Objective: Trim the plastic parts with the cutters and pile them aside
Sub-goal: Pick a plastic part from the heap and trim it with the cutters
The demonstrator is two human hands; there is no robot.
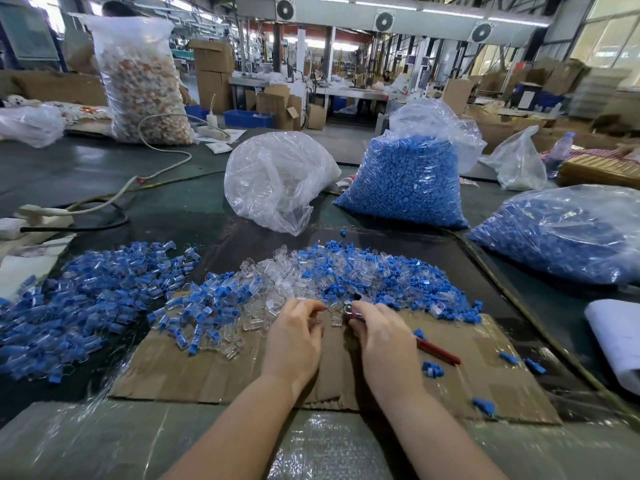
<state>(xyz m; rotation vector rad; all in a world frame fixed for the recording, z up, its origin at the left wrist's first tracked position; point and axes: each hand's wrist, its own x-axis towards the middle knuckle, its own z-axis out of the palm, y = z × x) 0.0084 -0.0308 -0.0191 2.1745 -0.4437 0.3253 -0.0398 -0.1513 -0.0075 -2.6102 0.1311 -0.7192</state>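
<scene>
A heap of loose clear and blue plastic parts (329, 275) lies across the far edge of a cardboard sheet (214, 372). A second pile of blue-and-clear parts (83, 306) spreads out at the left. My right hand (381, 337) grips red-handled cutters (438, 351), whose metal head points at the heap and whose handle sticks out to the right. My left hand (294, 337) sits beside it with fingertips curled at the heap's edge. What they pinch is too small to make out. A clear part (335, 320) lies between the hands.
Two bags of blue parts (405, 188) (568, 233) stand at the back right, and a crumpled clear bag (277, 181) stands in the middle. A tall sack (142, 81) and white cables (138, 174) are at the back left. Stray blue parts (433, 370) dot the cardboard.
</scene>
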